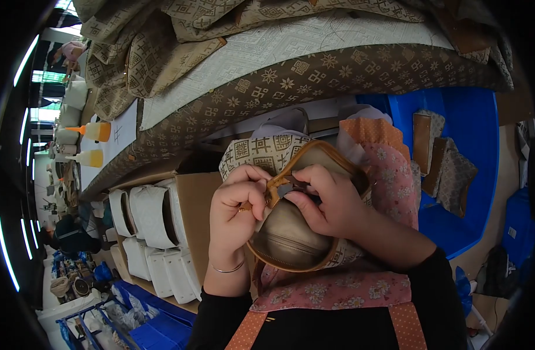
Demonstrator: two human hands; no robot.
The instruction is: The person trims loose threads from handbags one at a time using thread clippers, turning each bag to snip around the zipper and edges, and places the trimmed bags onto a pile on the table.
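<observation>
An open bag (261,153) in cream fabric with brown motifs and tan edging rests on my lap, its beige lining (294,227) and an inner zip showing. My left hand (237,204), with a bracelet at the wrist, pinches the tan trim at the bag's rim, near the zipper's end. Closed around a small dark grey tool, perhaps thread snips, my right hand (331,198) meets the left at that rim. Its fingers cover most of the tool (286,189). Under the bag lies a pink floral apron (390,175).
Patterned fabric pieces (156,64) cover the table ahead. Two glue bottles (95,132) stand at its left end. A cardboard box (197,227) of white bags is at my left; a blue bin (483,175) holding fabric pieces is at my right. Another person (75,236) is far left.
</observation>
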